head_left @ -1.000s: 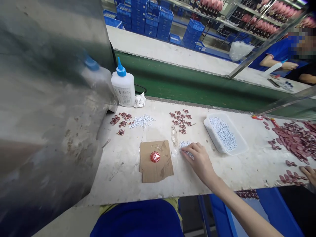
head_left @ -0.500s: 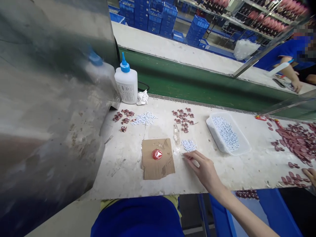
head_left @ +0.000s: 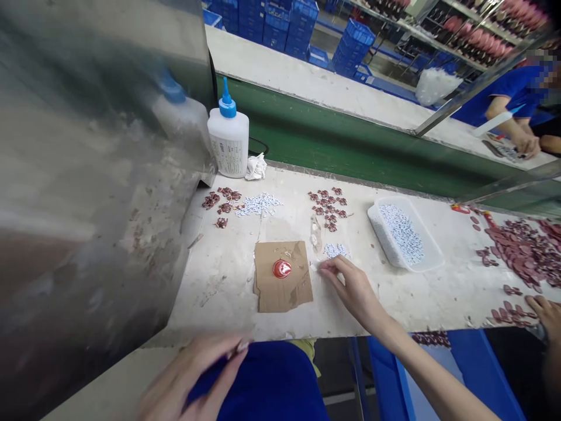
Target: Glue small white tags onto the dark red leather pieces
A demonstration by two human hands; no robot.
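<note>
My left hand [head_left: 193,374], blurred, is at the table's front edge above my lap. Its thumb and fingers pinch a small dark brown piece [head_left: 236,349], too smeared to name closely. My right hand [head_left: 350,283] rests on the table with thumb and index finger pressed together; whatever is between the tips is too small to make out. Just behind those fingers lies a little heap of white-and-blue chips [head_left: 336,250]. To the left, a square of brown cardboard [head_left: 267,295] carries a round red, glossy cap-like thing [head_left: 281,268].
A white bottle with blue nozzle [head_left: 228,140] stands by a metal panel [head_left: 109,175], beside crumpled tissue [head_left: 256,167]. Brown pieces [head_left: 328,204] and more chips [head_left: 258,204] lie behind. A clear tub [head_left: 429,251] holds chips. At right, another person's hand [head_left: 546,313] is near reddish-brown discs [head_left: 517,257].
My left hand has come into view at the bottom, pinching the brown piece. My right hand's fingertips have shifted slightly left and drawn closer together. The view has tilted slightly.
</note>
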